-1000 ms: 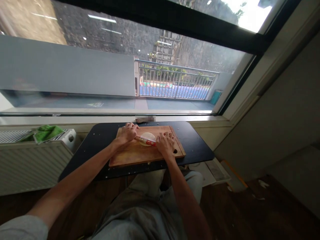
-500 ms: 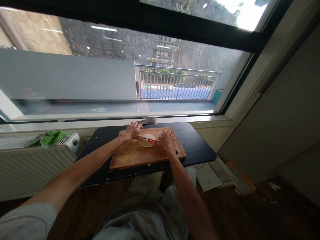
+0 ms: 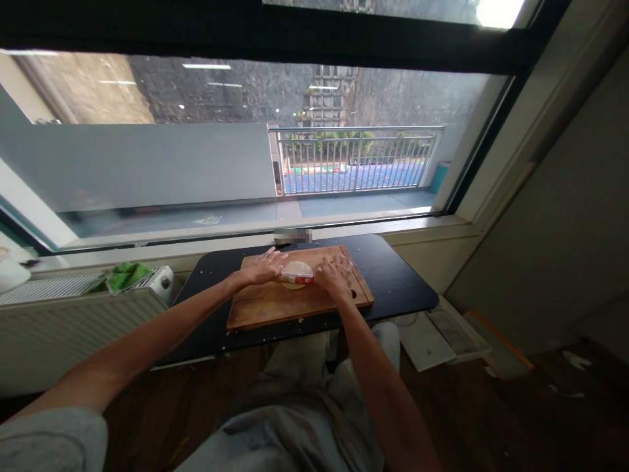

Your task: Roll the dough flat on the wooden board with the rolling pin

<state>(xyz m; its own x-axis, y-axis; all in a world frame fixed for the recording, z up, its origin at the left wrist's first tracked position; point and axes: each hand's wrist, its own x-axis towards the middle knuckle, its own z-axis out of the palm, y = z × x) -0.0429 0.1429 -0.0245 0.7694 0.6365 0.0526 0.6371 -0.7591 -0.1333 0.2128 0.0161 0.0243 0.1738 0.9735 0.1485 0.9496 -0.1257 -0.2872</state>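
A pale round sheet of dough (image 3: 297, 267) lies on a wooden cutting board (image 3: 265, 307). Across it runs a slim red-and-white printed roller (image 3: 297, 278), its ends hidden beneath my hands. My left hand (image 3: 268, 267) rests on the left end with its fingers stretched forward, flat rather than wrapped. On the other end lies my right hand (image 3: 335, 274), palm down, fingers spread and pointing away from me.
The board sits on a black table (image 3: 398, 288) dotted with light crumbs. Behind its far edge is a blurred-out object (image 3: 293, 236), by the window sill. A radiator (image 3: 98, 321) with a green cloth (image 3: 128, 276) stands at left. Flat white panels (image 3: 427, 341) lie low at right.
The roller has turned a little, lying more level across the dough. My left fingers have gone from bent to stretched out. The whole view has shifted slightly with my head.
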